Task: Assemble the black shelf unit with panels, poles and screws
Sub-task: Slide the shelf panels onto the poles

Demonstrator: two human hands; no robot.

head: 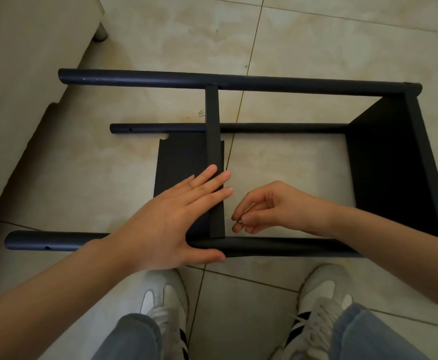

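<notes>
The black shelf unit lies on its side on the tiled floor. Three poles run left to right: a far pole (238, 80), a middle pole (277, 127) and a near pole (277, 246). An end panel (389, 167) joins them at the right. A middle panel (214, 141) stands on edge between the far and near poles. My left hand (176, 219) lies flat against this panel's left face, thumb on the near pole. Just right of the panel, my right hand (267, 206) pinches a small silver screw (239, 221) in its fingertips.
A pale sofa (31, 74) with a round leg (100, 35) fills the left side, close to the poles' free ends. My two feet in white shoes (166, 307) stand right in front of the near pole. Tiled floor extends beyond the far pole.
</notes>
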